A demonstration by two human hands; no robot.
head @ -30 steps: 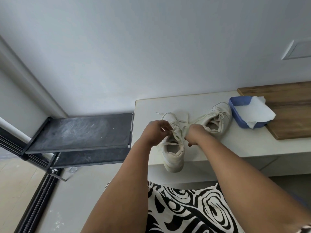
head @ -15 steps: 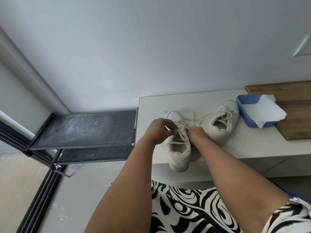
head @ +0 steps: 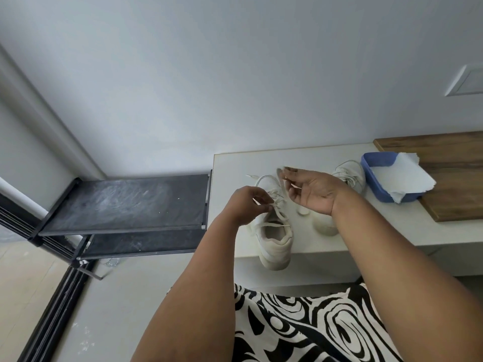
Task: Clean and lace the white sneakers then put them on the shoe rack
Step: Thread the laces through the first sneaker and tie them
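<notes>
Two white sneakers sat on the pale table [head: 235, 163], neither yet on the shoe rack [head: 125, 202], whose dusty black shelves stood just left of the table and held no shoes. The near sneaker [head: 274, 239] lay with its heel hanging over the table's front edge and its toe pointing toward the wall; its lace [head: 281, 218] crossed the upper eyelets, with loose loops trailing past the toe, so lacing looked well along but the ends were not yet tied off. The far sneaker [head: 351, 173] rested further back and to the right, just beside a blue tub [head: 373, 163] holding a sheet of paper towel [head: 402, 178]; it appeared laced, though most of it was hidden behind the right forearm. Judging by the towel and the shoes' even colour, the cleaning was probably done, leaving the tying and the move to the rack.

The left hand [head: 248, 205] hovered directly over the near sneaker's tongue, its fingers pinched together on a strand of the lace. The right hand [head: 311, 189] was raised above the table between the two sneakers, palm turned up and fingers spread and relaxed; a pale strip showed at its fingertips, but whether it gripped that strip could not be told.
</notes>
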